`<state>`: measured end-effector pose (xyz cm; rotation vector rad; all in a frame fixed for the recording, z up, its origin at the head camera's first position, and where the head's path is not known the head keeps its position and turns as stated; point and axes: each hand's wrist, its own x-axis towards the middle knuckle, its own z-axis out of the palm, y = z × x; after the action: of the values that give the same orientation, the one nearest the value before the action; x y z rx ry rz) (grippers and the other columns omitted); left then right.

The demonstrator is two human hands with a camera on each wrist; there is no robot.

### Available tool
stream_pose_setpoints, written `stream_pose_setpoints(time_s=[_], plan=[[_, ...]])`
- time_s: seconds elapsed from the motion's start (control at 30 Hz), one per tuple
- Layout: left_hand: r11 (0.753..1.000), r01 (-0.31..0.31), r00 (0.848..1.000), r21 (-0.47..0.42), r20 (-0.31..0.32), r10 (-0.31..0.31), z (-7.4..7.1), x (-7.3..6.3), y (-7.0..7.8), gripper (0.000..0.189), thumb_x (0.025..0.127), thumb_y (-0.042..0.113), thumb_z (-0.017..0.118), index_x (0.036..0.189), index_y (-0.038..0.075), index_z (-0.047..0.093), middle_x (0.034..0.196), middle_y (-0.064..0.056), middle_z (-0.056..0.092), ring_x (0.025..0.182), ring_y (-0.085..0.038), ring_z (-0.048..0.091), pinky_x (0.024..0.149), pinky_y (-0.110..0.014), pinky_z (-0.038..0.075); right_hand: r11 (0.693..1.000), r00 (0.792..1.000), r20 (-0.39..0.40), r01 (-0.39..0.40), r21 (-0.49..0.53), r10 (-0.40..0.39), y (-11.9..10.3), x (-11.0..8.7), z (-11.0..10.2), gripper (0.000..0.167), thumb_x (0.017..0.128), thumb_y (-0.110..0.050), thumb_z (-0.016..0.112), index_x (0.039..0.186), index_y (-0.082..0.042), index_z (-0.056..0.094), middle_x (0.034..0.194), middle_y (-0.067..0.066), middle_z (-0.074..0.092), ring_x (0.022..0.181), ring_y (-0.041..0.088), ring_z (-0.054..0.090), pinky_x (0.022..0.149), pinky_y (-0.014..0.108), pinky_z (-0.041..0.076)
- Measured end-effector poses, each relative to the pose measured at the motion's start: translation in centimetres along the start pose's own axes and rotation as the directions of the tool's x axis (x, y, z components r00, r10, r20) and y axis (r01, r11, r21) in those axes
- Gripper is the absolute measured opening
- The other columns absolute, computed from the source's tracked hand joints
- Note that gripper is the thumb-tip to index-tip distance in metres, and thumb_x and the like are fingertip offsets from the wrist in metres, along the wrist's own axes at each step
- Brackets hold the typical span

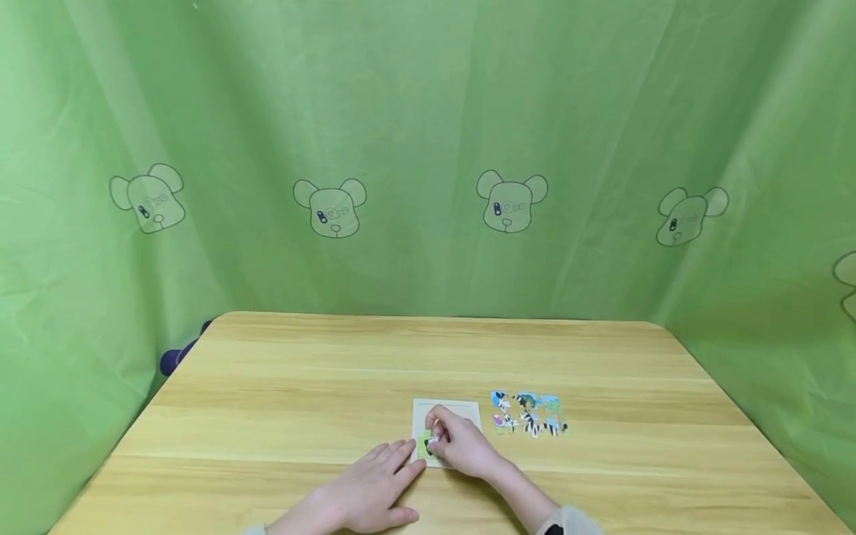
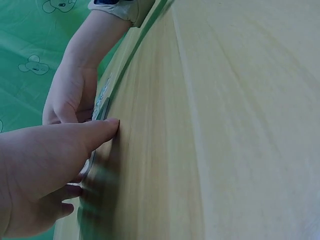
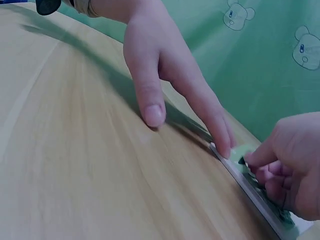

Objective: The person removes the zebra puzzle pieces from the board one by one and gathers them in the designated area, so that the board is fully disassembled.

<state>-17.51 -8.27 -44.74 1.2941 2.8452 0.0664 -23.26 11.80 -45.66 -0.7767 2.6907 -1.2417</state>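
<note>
I'm steadying the board [image 1: 422, 413] btwn my hands w/ straight-fingered L hand [image 1: 371, 483], R hand [image 1: 466, 446] pinching a puzzle pc [image 1: 429, 447] on it; prob. just starting, several loose pcs [image 1: 532, 424] lying right of R hand.

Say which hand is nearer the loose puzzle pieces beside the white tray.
Right. The right hand is over the white tray, left of the loose puzzle pieces; the left hand is farther off, at the tray's near left corner.

Head view above table [image 1: 294, 401], wrist views (nearer) low
</note>
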Motion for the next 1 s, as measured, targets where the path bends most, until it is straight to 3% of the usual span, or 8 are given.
stream_pose_setpoints(time_s=[0.23,0.47,0.63,1.0], plan=[[1.0,0.017,1.0,-0.013,0.018,-0.016,-0.1,0.1,0.0,0.067,0.09,0.055,0.045,0.14,0.01,0.04,0.147,-0.017,0.031,0.134,-0.028,0.03,0.108,-0.04,0.029,0.987,1.0,-0.01,-0.018,0.16,0.019,0.8,-0.2,-0.8,0.022,0.077,0.003,0.065,0.093,-0.007,0.054,0.076,-0.001,0.053,0.067,0.01,0.05,0.059,0.02,0.044],[0.999,0.03,0.999,-0.019,0.02,-0.029,0.0,0.2,0.1,0.068,0.09,0.056,0.045,0.14,0.011,0.039,0.147,-0.016,0.03,0.134,-0.029,0.03,0.108,-0.041,0.028,0.949,0.997,0.017,-0.08,0.306,0.079,1.0,-0.7,-2.9,0.024,0.079,0.002,0.065,0.099,0.003,0.053,0.08,0.006,0.053,0.069,0.013,0.051,0.058,0.019,0.047],[0.999,0.029,0.999,-0.027,0.024,-0.028,0.1,0.3,0.1,0.068,0.09,0.056,0.045,0.14,0.01,0.039,0.147,-0.017,0.029,0.135,-0.029,0.028,0.108,-0.041,0.027,0.95,0.994,0.012,-0.105,0.296,0.106,1.9,-1.1,-4.8,0.024,0.078,0.006,0.064,0.1,0.007,0.053,0.082,0.009,0.054,0.071,0.015,0.051,0.06,0.02,0.047],[1.0,0.007,1.0,-0.008,0.006,-0.007,0.0,0.3,-0.1,0.067,0.09,0.055,0.046,0.139,0.008,0.04,0.146,-0.017,0.031,0.134,-0.028,0.03,0.107,-0.04,0.029,0.945,0.986,0.041,-0.165,0.281,0.16,4.8,-3.3,-8.3,0.024,0.077,-0.001,0.068,0.097,0.004,0.054,0.077,0.006,0.054,0.062,0.011,0.05,0.05,0.022,0.046]])
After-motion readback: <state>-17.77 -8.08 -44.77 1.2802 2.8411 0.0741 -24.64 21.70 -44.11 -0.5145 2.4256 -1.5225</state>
